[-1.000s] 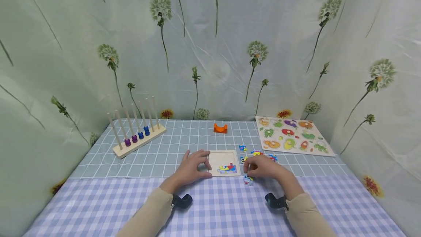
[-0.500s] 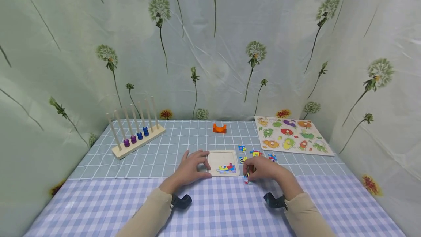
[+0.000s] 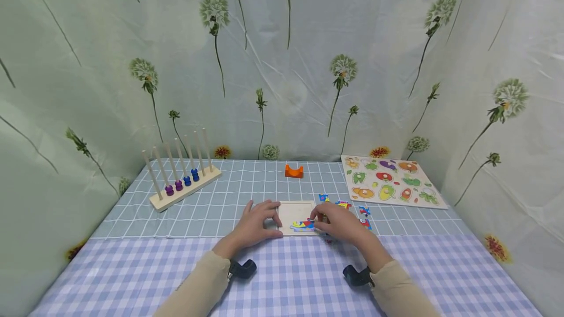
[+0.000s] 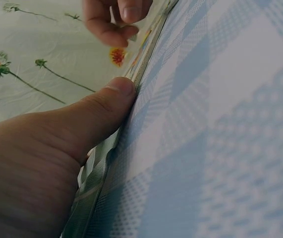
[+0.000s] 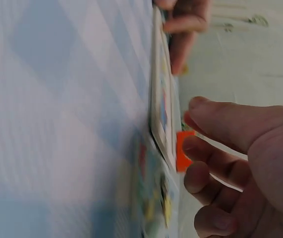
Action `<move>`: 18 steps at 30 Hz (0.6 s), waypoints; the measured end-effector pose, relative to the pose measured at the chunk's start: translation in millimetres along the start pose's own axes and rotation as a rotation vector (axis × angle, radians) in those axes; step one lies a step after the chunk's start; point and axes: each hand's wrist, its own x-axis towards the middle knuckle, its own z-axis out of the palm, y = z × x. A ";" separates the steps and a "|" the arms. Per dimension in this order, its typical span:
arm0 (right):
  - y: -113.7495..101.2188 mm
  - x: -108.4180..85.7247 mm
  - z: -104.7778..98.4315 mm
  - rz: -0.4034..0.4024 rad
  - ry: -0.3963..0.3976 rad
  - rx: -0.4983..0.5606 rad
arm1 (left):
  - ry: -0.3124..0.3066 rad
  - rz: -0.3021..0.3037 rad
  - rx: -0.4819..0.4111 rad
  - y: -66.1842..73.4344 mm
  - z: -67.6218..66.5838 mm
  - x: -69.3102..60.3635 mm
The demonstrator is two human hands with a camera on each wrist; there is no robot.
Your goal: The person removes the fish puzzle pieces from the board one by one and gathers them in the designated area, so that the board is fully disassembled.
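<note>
A shallow wooden puzzle tray (image 3: 296,206) lies before me with joined colourful pieces (image 3: 303,225) in its lower right part. My left hand (image 3: 257,221) holds the tray's left side, the thumb at the near corner and fingers along the left edge; the left wrist view shows that thumb (image 4: 119,87) against the edge. My right hand (image 3: 339,221) is over the tray's right edge, thumb and index finger pinched together. The puzzle piece between them is mostly hidden, and the right wrist view shows only the closed fingertips (image 5: 197,103).
Loose puzzle pieces (image 3: 364,222) lie right of the tray, some partly under my right hand. A vegetable peg board (image 3: 392,182) stands at the back right. An orange block (image 3: 294,171) sits behind the tray, and a peg rack with beads (image 3: 187,190) at left.
My right hand has moved left from the loose pieces to the tray's right edge, uncovering a red and blue piece at right. My left hand has stayed on the tray.
</note>
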 end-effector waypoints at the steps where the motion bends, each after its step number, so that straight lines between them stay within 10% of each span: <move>1: -2.3 0.8 3.1 -0.003 0.008 -0.003 | -0.001 0.000 0.001 0.1 0.1 -0.2; 18: -22.0 7.2 23.7 -0.042 -0.012 -0.032 | 0.001 0.012 -0.001 -1.4 0.2 -0.1</move>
